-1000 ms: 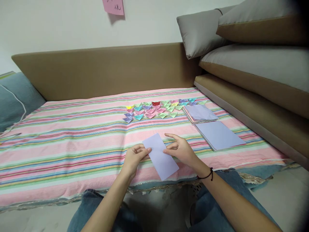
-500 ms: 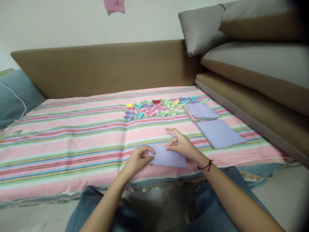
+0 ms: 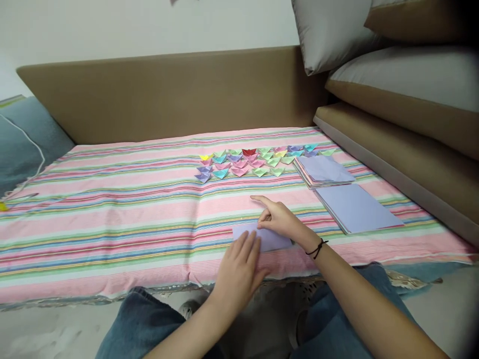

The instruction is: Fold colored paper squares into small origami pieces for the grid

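A folded lilac sheet of paper (image 3: 276,241) lies on the striped cloth near its front edge. My left hand (image 3: 239,267) rests palm down, fingers stretched out over the left part of the sheet. At the sheet's upper edge, my right hand (image 3: 279,218) has its thumb and curled fingers closed on the paper, while the index finger points out to the left. Beyond my hands sit several small folded paper boats (image 3: 239,171) in rows, in pink, green, blue, purple, yellow and red.
Two stacks of paper lie to the right: a folded-looking stack (image 3: 325,168) and a flat lilac-topped stack (image 3: 359,208). Large cushions (image 3: 396,114) pile up along the right side. A brown backrest (image 3: 168,99) runs along the wall. A white cable (image 3: 28,137) hangs at the left.
My left hand has let go of the paper's left end and now lies flat on it. The sheet has gone down onto the cloth. My right hand stays at its upper edge.
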Tool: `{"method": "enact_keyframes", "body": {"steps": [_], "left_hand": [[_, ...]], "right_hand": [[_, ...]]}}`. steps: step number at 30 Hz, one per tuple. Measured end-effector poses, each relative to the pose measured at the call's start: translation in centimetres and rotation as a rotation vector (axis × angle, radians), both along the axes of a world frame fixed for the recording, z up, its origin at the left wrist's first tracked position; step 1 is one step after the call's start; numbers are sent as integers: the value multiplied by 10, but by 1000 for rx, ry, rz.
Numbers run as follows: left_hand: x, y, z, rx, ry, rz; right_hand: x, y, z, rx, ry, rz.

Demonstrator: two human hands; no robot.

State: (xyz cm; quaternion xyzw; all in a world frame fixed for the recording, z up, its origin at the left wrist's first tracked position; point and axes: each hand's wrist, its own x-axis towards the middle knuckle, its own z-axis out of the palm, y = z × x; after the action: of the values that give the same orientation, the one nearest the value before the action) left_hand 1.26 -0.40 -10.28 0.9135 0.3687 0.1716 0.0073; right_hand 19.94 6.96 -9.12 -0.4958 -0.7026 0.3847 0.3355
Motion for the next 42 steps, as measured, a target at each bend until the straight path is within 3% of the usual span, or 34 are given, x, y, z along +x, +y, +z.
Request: {"method": "enact_keyframes", "body": {"steps": [6,11,13,16,18,27,35,42], "left_hand": [[3,-4,-16,-21,139,-5],[1,-1,-14,-57,157,-21],[1,-1,-14,-73,131,-23],[0,1,-13,-110,67,-30],[-1,4,-10,-143,21,-32],[0,33,0,-258,-236,-3],[4,42,8,-274,-112,-7],[5,41,9,-249,-89,-19]], "right_hand": [[0,0,0,4,-64,23],[11,-11,7,355,-203,-183],[13,-22,8,438,-241,-133],[11,-41,2,402,-284,83],[7,-52,-5,376,-329,142],[4,-55,-21,284,-228,-19],[13,-46,-12,171,-343,-96],[55,-44,-10,105,-438,-118]]}}
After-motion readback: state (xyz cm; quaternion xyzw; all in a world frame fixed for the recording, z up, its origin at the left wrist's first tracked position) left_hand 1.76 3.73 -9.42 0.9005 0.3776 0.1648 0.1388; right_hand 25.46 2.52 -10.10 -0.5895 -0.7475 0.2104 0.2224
